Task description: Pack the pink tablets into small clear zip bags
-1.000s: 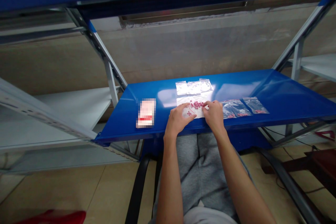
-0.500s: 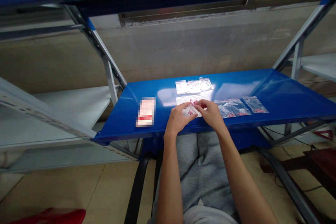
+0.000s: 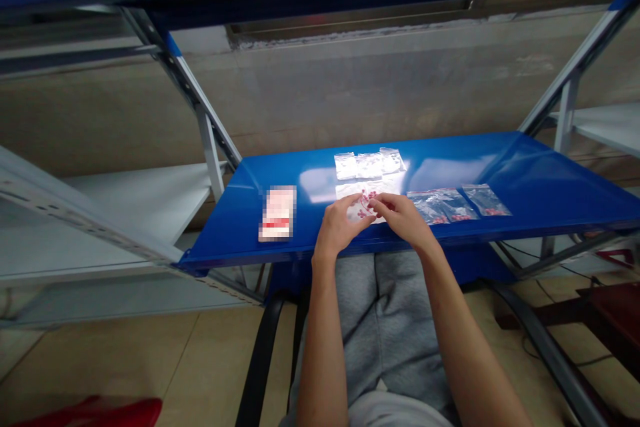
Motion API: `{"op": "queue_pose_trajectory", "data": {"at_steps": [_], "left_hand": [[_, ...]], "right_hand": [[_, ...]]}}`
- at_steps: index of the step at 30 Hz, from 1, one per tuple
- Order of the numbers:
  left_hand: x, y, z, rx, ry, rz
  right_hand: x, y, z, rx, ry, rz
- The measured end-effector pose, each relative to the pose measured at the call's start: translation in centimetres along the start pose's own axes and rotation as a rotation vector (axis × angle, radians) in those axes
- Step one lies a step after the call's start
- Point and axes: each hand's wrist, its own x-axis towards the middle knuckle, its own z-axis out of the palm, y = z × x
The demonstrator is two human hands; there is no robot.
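Note:
My left hand [image 3: 339, 225] rests on a white sheet [image 3: 353, 191] at the near edge of the blue shelf [image 3: 525, 173], its fingers curled beside a small cluster of pink beads [image 3: 369, 197]. My right hand [image 3: 403, 213] reaches in from the right, its fingertips pinched together at the same beads. What the pinch holds is too small to make out. The two hands nearly touch over the sheet.
Three empty clear bags [image 3: 369, 164] lie behind the sheet. Several clear bags with pink beads [image 3: 457, 204] lie to the right. A blurred red-and-white packet [image 3: 277, 213] lies to the left. Grey metal rack posts [image 3: 207, 140] flank the shelf; my grey-clad legs are below.
My right hand has slid left along the sheet, from the sheet's right edge to the beads, and closed into a pinch. My left hand has barely moved.

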Motion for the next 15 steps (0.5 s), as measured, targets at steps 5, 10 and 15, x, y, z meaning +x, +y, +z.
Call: {"op": "queue_pose_trajectory", "data": {"at_steps": [5, 10, 15], "left_hand": [[0.1, 0.2, -0.02, 0.006, 0.028, -0.008], [0.2, 0.13, 0.1, -0.002, 0.026, -0.009], [0.23, 0.07, 0.21, -0.037, 0.039, -0.006]], "right_hand": [[-0.42, 0.05, -0.54, 0.072, -0.107, 0.019], [-0.33, 0.27, -0.72, 0.098, -0.089, 0.003], [-0.35, 0.24, -0.78, 0.093, -0.035, 0.0]]}}
